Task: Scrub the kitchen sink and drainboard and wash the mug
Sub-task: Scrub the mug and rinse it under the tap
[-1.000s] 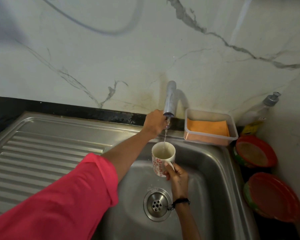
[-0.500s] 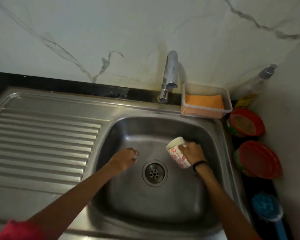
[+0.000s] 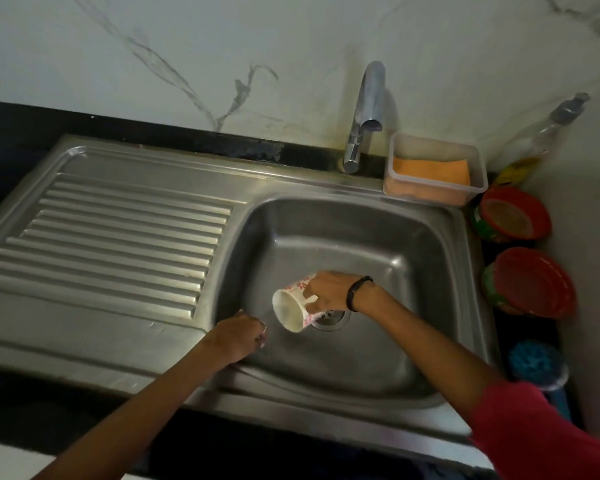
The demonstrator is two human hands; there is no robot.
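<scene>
The right hand (image 3: 328,292) gripped the white ceramic mug with red flowers (image 3: 297,306), tipped sideways over the drain (image 3: 329,318) inside the stainless steel sink (image 3: 378,341). The left hand (image 3: 238,336), fingers curled and holding nothing, hovered just beside it, near the ribbed drainboard (image 3: 118,237).

The drainboard (image 3: 118,233) lies left of the sink (image 3: 426,258); behind the sink stands the faucet (image 3: 368,109).
</scene>
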